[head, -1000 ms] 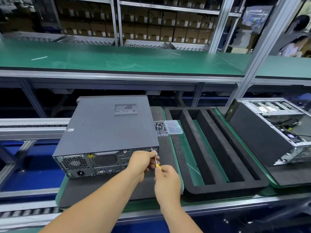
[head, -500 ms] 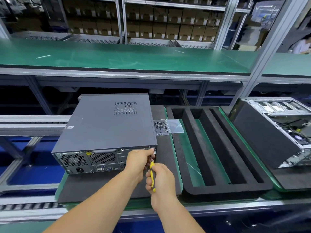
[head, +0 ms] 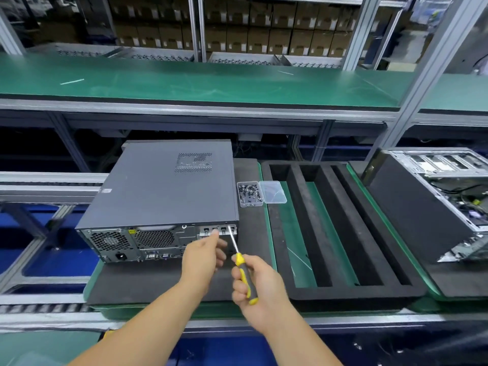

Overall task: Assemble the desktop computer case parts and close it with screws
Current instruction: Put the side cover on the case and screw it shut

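computer case [head: 161,191] | beyond right hand [head: 260,278] (gripping screwdriver [head: 244,273])

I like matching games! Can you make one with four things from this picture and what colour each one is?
Things:
1. screwdriver handle
2. computer case lid
3. upper shelf top
4. screw box

Colours:
A. green
B. see-through
C. yellow and grey
D. dark grey

Pairs: 1-C, 2-D, 3-A, 4-B
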